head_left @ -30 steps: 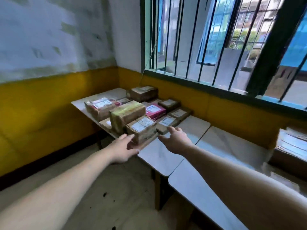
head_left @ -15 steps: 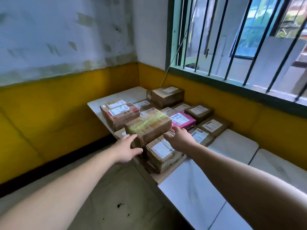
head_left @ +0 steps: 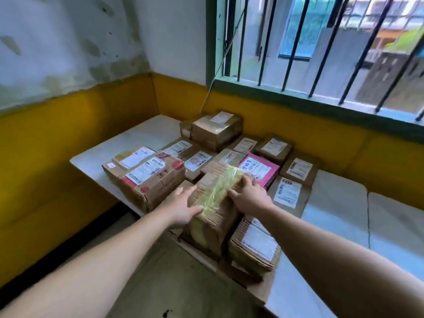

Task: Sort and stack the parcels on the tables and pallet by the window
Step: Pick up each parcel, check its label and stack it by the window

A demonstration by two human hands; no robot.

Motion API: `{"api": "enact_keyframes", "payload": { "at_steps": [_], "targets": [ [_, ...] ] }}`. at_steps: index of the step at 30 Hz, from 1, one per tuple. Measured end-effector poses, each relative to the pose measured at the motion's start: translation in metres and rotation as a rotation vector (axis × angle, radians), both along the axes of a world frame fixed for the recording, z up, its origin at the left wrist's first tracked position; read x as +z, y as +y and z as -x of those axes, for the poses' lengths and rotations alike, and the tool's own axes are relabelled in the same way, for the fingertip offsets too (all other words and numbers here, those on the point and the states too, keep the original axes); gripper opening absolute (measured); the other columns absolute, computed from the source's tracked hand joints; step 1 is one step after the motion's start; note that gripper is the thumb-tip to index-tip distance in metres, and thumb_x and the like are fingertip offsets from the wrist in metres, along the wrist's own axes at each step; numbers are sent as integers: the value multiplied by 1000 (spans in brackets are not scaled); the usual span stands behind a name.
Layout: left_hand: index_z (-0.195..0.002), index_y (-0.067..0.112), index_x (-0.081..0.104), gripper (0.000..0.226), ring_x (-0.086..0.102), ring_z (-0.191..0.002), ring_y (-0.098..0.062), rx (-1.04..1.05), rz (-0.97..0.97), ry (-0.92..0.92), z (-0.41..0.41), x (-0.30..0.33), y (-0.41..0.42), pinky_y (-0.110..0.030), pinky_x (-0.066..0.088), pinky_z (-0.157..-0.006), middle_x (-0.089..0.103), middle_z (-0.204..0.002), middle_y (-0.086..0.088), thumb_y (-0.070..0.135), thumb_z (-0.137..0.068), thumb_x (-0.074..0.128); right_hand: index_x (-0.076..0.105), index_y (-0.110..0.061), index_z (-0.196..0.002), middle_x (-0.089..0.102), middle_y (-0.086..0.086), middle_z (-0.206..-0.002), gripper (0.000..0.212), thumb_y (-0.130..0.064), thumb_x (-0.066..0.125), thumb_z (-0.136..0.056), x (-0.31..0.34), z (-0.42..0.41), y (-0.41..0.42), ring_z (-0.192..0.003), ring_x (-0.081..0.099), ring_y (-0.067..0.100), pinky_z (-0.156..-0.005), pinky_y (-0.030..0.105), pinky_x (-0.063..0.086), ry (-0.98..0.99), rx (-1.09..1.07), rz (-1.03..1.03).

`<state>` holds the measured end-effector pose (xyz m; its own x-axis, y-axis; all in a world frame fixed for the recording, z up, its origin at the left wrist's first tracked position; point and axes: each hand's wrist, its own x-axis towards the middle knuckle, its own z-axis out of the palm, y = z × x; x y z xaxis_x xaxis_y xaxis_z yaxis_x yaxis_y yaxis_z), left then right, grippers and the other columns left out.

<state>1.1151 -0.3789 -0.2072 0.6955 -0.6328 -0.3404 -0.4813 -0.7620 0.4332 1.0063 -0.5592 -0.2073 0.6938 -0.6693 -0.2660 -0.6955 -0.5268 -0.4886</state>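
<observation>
Resting among other parcels on the table [head_left: 96, 157], the yellow-taped parcel [head_left: 215, 203] is touched by both hands. The left hand [head_left: 183, 208] is pressed flat against its side; the right hand [head_left: 249, 196] is spread on top.

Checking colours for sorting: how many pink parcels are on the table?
1. The pink parcel lies among brown boxes, just beyond the right hand. Others may be hidden under the stacks.
</observation>
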Motion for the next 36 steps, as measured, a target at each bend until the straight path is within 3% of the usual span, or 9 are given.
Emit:
{"api": "enact_keyframes", "payload": {
  "at_steps": [3, 8, 14, 17, 20, 24, 29, 32, 36],
  "targets": [
    [-149, 42, 17, 72, 31, -140, -26, -66, 23, 78, -22, -10, -13, -40, 29, -114, 19, -158, -4, 57, -89, 52, 10, -33, -156, 33, 16, -155, 82, -67, 44, -89, -10, -15, 4, -137, 39, 37, -112, 51, 35, 42, -72, 27],
    [-150, 41, 20, 71, 41, -130, -22, -84, 172, 194, -38, -22, -26, -28, 33, -106, 36, -148, -6, 47, -91, 57, 1, -34, -156, 14, 18, -161, 85, -64, 46, -90, -15, -36, 7, -142, 32, 39, -114, 51, 32, -13, -176, -73],
    [-148, 40, 28, 69, 51, -108, -3, -37, 359, 338, -36, -31, -23, -14, 34, -90, 52, -128, 12, 37, -89, 64, 4, -40, -155, 1, 10, -165, 85, -63, 52, -90, -26, -34, 6, -141, 36, 35, -110, 42, 36, -120, -223, -145],
    [-147, 41, 28, 68, 53, -107, -4, -29, 396, 357, -36, -31, -24, -15, 35, -89, 52, -121, 14, 35, -90, 64, 4, -40, -155, 4, 9, -164, 86, -63, 54, -89, -26, -32, 5, -141, 36, 34, -108, 40, 37, -146, -233, -164],
    [-146, 43, 28, 68, 55, -105, -6, -21, 419, 382, -38, -34, -22, -19, 40, -90, 53, -122, 12, 35, -89, 64, 6, -42, -155, 23, 10, -158, 86, -60, 58, -89, -22, -34, 8, -135, 43, 32, -106, 40, 41, -188, -279, -238],
    [-146, 40, 31, 69, 61, -104, -9, -2, 501, 468, -42, -34, -14, -34, 48, -99, 58, -128, 2, 29, -88, 68, 8, -43, -154, 20, 6, -157, 86, -51, 63, -89, -13, -39, 27, -135, 41, 31, -108, 45, 40, -264, -356, -301],
    [-146, 34, 33, 66, 54, -98, -3, -89, 587, 421, -51, -13, 16, 2, 38, -70, 54, -122, 7, 21, -90, 66, 15, -40, -154, 16, 2, -160, 84, -48, 65, -87, -6, -45, 74, -139, 36, 26, -114, 42, 34, -408, -419, -191],
    [-146, 38, 31, 67, 47, -106, -1, -172, 620, 364, -61, 3, 43, 3, 33, -77, 47, -123, 13, 25, -90, 65, 19, -40, -153, 21, 1, -158, 80, -45, 65, -88, 4, -45, 108, -137, 37, 20, -109, 32, 32, -524, -454, -120],
    [-145, 43, 31, 70, 46, -113, 0, -290, 666, 316, -65, 23, 66, -19, 35, -102, 45, -127, 16, 31, -87, 68, 23, -37, -153, 24, 0, -157, 77, -39, 65, -89, 25, -37, 145, -139, 32, 16, -106, 24, 25, -643, -531, -4]
  ]
}}
